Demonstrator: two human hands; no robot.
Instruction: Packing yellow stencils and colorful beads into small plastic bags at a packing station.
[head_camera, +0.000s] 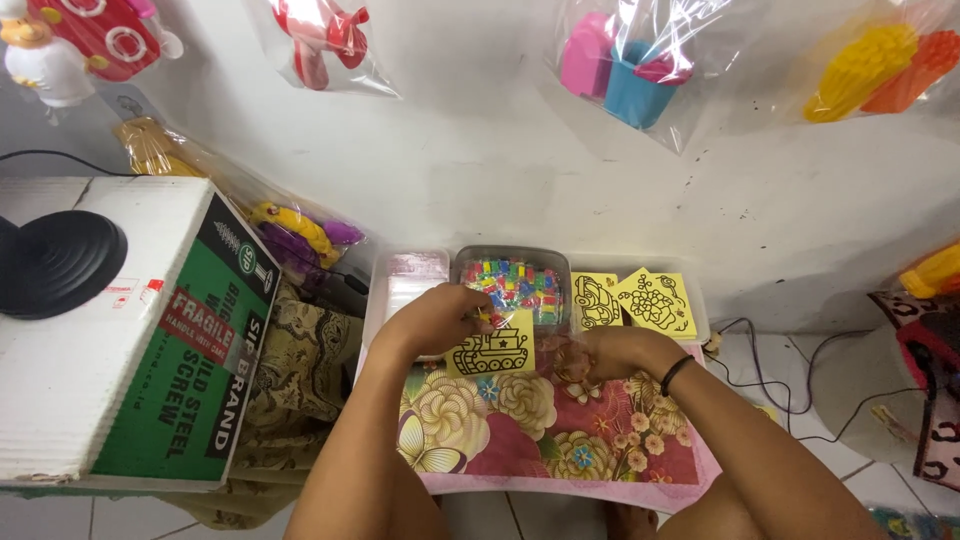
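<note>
Both hands curled over a floral table.
Left hand pinches a yellow tank card; right hand grips clear wrapping beside the bead box.

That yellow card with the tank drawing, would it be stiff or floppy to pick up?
The yellow tank card looks thin and flat, so probably light and a bit bendy. The left hand holds it by one edge without visible sagging, which suggests some stiffness, like cardstock.

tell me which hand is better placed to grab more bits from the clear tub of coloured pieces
Left, probably: the left hand sits at the edge of the tub while holding the yellow tank card. The right hand is lower, away from it.
</note>
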